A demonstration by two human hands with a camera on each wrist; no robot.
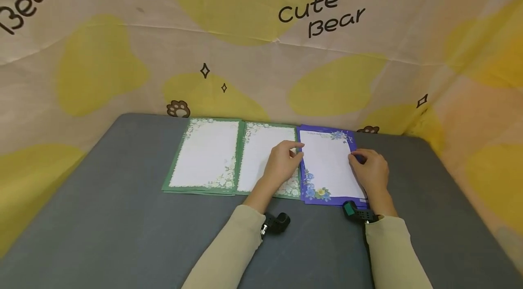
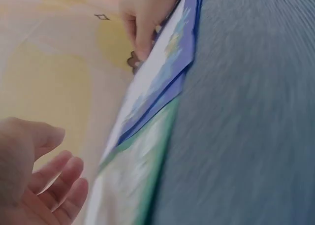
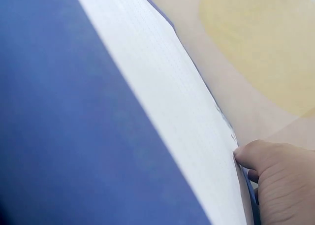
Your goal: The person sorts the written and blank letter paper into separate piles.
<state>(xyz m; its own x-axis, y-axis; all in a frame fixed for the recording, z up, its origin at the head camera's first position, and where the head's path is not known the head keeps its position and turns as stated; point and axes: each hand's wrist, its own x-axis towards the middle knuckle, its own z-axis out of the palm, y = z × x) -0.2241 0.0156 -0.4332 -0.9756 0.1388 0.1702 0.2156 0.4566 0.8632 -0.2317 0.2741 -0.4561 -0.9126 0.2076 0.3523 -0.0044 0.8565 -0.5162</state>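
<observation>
A blue-bordered sheet of stationery paper (image 1: pixel 328 162), printed with blue flowers, lies on the right of a row on the table. My right hand (image 1: pixel 372 172) pinches its right edge between thumb and fingers; in the right wrist view the thumb (image 3: pixel 251 153) presses on the white face right at the edge. At the sheet's left edge is my left hand (image 1: pixel 282 163), its fingers loosely extended over the middle green-bordered sheet (image 1: pixel 255 150). The left wrist view shows that left hand (image 2: pixel 37 173) with nothing between thumb and fingers.
Another stack of green-bordered sheets (image 1: pixel 204 155) lies at the left of the row. The sheets sit near the far side of the grey table (image 1: pixel 122 216), before a patterned cloth backdrop (image 1: pixel 245 21). Black wrist cameras (image 1: pixel 279 222) hang below both wrists.
</observation>
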